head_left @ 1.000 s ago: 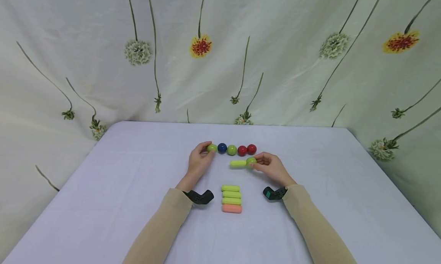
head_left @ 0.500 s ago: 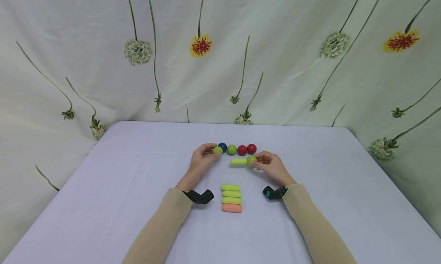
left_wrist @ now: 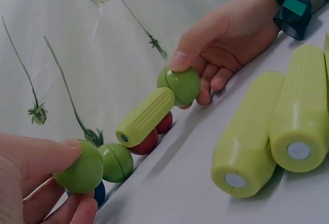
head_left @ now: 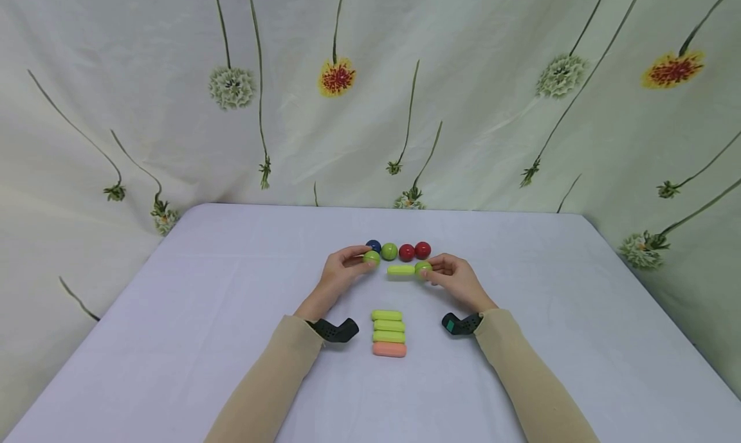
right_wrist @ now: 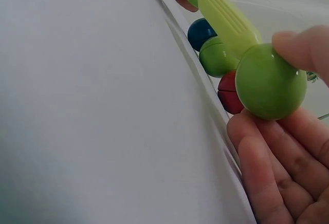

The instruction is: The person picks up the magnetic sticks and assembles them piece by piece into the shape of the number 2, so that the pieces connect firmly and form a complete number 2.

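Note:
My left hand (head_left: 340,272) pinches a glossy green ball (head_left: 372,258) between thumb and fingers. Another green ball (right_wrist: 270,82) is pinched in my right hand (head_left: 457,280), and a ridged yellow-green rod (left_wrist: 146,117) sticks out from it to the left. In the left wrist view the rod's free end shows a small dark disc (left_wrist: 124,137). A gap separates that end from the left hand's ball. Just behind the hands lie a dark blue ball (head_left: 374,245), partly hidden, a green ball (head_left: 390,251) and two red balls (head_left: 407,253) in a row.
Nearer the person, several yellow-green rods (head_left: 388,326) lie side by side with an orange rod (head_left: 390,349) at the near end. Pale discs (left_wrist: 298,150) show on the rod ends. A flower-print cloth (head_left: 475,108) hangs behind the white-covered table (head_left: 521,250).
My left hand has taken its green ball from the left end of the row, moving right and toward the person, closer to the rod. The right hand has hardly moved.

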`<state>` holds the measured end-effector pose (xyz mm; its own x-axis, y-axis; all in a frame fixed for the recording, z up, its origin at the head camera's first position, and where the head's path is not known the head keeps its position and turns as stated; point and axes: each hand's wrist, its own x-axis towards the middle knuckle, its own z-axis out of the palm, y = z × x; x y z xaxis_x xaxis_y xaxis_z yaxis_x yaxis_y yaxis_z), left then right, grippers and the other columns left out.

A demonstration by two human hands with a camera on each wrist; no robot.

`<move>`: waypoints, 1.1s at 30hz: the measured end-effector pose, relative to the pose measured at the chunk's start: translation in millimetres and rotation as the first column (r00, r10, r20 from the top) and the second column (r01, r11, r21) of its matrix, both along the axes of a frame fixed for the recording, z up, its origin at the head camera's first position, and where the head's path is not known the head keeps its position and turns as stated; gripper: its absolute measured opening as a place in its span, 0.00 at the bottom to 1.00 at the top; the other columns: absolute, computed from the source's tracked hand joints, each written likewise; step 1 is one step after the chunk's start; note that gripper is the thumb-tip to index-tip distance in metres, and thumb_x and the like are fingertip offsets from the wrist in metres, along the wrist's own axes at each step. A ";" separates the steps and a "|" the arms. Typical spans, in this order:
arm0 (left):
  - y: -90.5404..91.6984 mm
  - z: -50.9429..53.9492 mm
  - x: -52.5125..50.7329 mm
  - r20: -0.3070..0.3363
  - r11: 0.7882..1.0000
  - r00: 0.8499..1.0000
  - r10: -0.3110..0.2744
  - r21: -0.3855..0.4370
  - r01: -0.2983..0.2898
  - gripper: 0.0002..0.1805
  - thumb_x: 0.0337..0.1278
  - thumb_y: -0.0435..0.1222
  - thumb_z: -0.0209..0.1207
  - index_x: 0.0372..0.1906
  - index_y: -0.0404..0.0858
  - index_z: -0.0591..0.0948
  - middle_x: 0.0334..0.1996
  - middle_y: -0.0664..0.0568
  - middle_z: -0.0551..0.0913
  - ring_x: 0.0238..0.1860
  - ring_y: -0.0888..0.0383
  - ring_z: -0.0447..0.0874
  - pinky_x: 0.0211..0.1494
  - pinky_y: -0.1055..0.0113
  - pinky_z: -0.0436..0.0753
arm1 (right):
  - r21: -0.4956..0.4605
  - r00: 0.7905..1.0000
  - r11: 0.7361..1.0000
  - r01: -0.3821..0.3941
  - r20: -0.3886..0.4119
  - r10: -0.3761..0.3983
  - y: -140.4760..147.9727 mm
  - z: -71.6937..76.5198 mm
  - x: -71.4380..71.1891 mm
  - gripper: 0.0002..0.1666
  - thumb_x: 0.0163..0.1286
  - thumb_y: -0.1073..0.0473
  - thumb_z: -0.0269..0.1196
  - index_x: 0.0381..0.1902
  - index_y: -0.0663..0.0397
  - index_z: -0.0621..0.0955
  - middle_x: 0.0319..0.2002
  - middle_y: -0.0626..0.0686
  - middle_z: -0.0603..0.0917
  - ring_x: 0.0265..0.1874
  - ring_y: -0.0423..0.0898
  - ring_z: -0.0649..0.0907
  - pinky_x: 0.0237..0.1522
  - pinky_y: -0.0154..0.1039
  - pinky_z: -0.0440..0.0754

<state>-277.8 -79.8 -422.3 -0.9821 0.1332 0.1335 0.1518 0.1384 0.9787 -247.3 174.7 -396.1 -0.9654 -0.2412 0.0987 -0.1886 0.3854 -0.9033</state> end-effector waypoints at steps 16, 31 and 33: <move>1.3 29.8 22.2 0.031 0.996 0.996 -0.085 -0.031 0.086 0.22 0.53 0.29 0.63 0.55 0.28 0.77 0.54 0.39 0.77 0.54 0.45 0.76 0.57 0.61 0.74 | -0.011 1.000 1.000 0.011 0.009 -0.010 0.8 -2.5 -1.2 0.19 0.65 0.59 0.63 0.48 0.67 0.77 0.42 0.59 0.83 0.38 0.56 0.81 0.42 0.42 0.78; 1.5 31.4 22.8 0.041 0.992 0.993 -0.108 -0.065 0.111 0.22 0.51 0.29 0.64 0.54 0.29 0.77 0.54 0.40 0.77 0.53 0.46 0.76 0.57 0.61 0.74 | -0.023 1.000 1.000 0.004 0.009 -0.004 0.7 -1.1 -0.2 0.19 0.65 0.59 0.62 0.49 0.68 0.77 0.43 0.61 0.82 0.39 0.57 0.81 0.42 0.43 0.78; 1.6 32.1 23.3 0.042 0.991 0.993 -0.108 -0.076 0.111 0.22 0.51 0.29 0.65 0.53 0.30 0.78 0.55 0.40 0.77 0.54 0.46 0.76 0.57 0.60 0.74 | -0.022 1.000 1.000 0.004 0.008 -0.004 0.6 -1.3 -0.4 0.19 0.65 0.59 0.62 0.49 0.68 0.77 0.43 0.61 0.82 0.39 0.57 0.81 0.42 0.43 0.78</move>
<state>-254.5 -78.2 -390.2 -0.9652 0.2484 0.0815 0.1332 0.1991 0.9709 -247.7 175.3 -397.4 -0.9672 -0.2350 0.0966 -0.1802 0.3665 -0.9128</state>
